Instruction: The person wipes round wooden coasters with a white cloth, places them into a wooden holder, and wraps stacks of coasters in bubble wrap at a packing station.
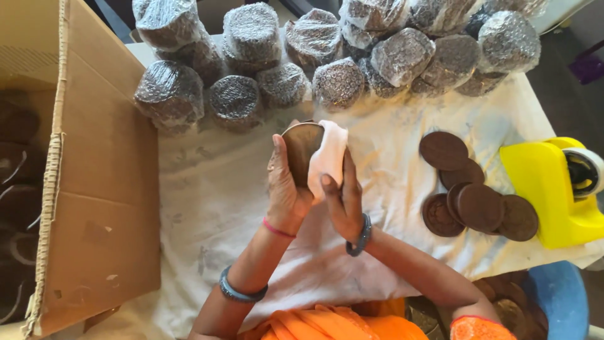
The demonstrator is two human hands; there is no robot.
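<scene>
The left hand (286, 186) has its grip closed round the edge of a round brown disc (301, 150), held upright above the counter (207, 189); the right hand (343, 198) pinches a white cloth (328, 157) against its face. A hard rub could twist the disc out of that edge hold (only fingertips steady it). Farther off, the loose discs (478, 204) overlap beside the yellow tape dispenser (553, 189), and the wrapped stacks (340, 82) could topple.
</scene>
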